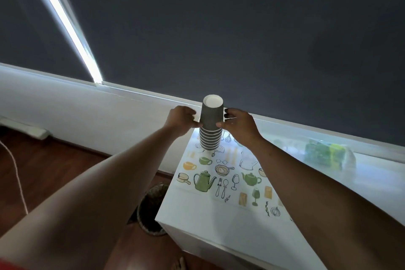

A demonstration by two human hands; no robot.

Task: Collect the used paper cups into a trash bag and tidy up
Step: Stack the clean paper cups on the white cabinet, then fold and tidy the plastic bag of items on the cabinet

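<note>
A stack of several grey paper cups (210,131) stands upside down on a placemat at the far left corner of the white table (197,223). The top cup shows its white base upward. My left hand (183,119) grips the stack's left side, and my right hand (240,126) grips its right side near the top cup. No trash bag is in view.
A placemat (230,180) printed with teapots and cutlery covers the table's left part. A green and yellow packet (324,153) lies at the far right by the dark blind. A woven basket (151,208) sits on the wooden floor beside the table. A white cord (16,171) runs across the floor.
</note>
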